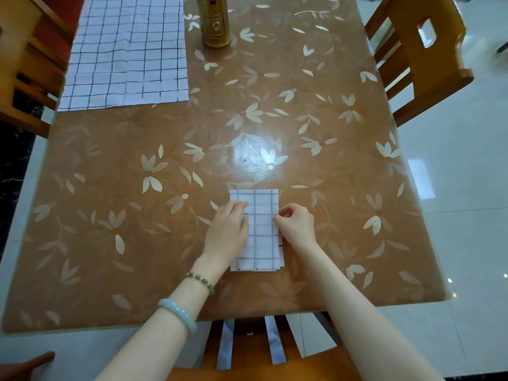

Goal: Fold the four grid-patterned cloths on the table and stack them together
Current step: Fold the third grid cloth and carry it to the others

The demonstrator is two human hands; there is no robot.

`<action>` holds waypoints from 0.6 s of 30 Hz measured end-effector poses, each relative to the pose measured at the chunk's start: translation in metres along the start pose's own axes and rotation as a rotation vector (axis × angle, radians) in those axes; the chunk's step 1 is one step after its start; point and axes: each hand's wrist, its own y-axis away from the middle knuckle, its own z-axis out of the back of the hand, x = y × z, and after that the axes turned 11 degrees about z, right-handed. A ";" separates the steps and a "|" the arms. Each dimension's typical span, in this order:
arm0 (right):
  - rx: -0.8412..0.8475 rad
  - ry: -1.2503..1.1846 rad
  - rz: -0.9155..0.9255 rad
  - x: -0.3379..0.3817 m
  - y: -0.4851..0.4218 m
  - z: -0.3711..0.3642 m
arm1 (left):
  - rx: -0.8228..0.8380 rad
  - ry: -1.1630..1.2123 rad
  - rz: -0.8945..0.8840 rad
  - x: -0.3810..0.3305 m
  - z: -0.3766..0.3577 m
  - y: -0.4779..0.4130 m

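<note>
A folded white cloth with a dark grid (261, 229) lies near the table's front edge as a narrow upright rectangle, with layered edges showing at its bottom. My left hand (229, 233) lies flat on its left side and presses it down. My right hand (295, 222) pinches the cloth's right edge between thumb and fingers. At the far left corner, unfolded grid cloths (126, 50) lie spread flat in a pile, one overlapping another; how many are there I cannot tell.
The brown table (165, 188) has a glossy cover with a leaf pattern. A gold cylindrical container (214, 22) stands at the back centre. Wooden chairs stand at the right (417, 56), the left (24, 64) and right below me (261, 350).
</note>
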 end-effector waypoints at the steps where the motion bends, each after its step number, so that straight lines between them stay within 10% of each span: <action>1: 0.001 0.011 0.015 0.000 0.000 0.000 | -0.031 -0.076 -0.053 0.008 0.002 -0.004; 9: -0.036 0.119 0.122 -0.004 -0.001 -0.004 | 0.195 -0.619 -0.328 0.049 -0.010 -0.029; 13: -0.159 0.460 0.575 -0.003 -0.008 -0.022 | 0.171 -0.626 -0.342 0.055 -0.015 -0.031; 18: 0.085 0.693 0.870 -0.016 -0.024 -0.039 | 0.146 -0.619 -0.354 0.060 -0.017 -0.032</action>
